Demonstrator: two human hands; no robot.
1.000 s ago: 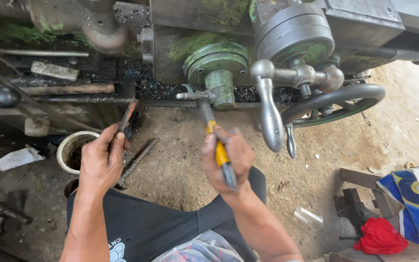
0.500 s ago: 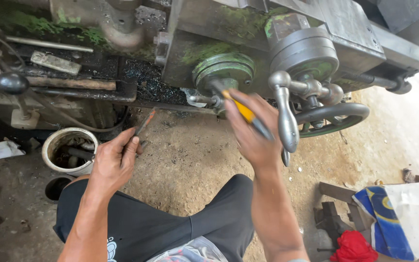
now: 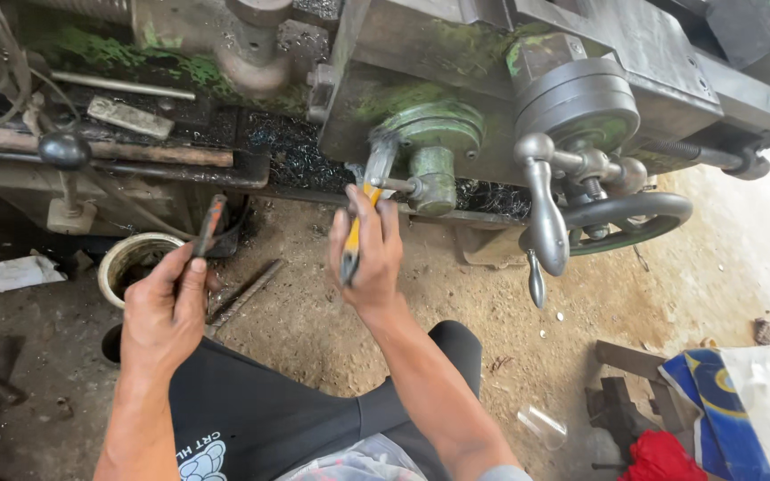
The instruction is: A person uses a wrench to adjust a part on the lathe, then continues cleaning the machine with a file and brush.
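Your right hand (image 3: 369, 258) wraps a wrench (image 3: 360, 218) with a yellow grip and dull grey steel head. Your left hand (image 3: 164, 312) pinches a tool (image 3: 208, 224) with an orange-red and black shaft. The lathe (image 3: 456, 80) is dark grey with flaking green paint; its crank handle (image 3: 544, 218) is bare silver-grey, its handwheel (image 3: 630, 218) black. The bucket (image 3: 135, 258) has a cream rim. The floor (image 3: 456, 303) is sandy brown. Your trousers (image 3: 269, 401) are black. The cloth (image 3: 741, 401) is blue, white and yellow, beside a red rag (image 3: 661, 459).

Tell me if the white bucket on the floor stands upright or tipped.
Upright: the white bucket's round open mouth faces up, beside the left hand.
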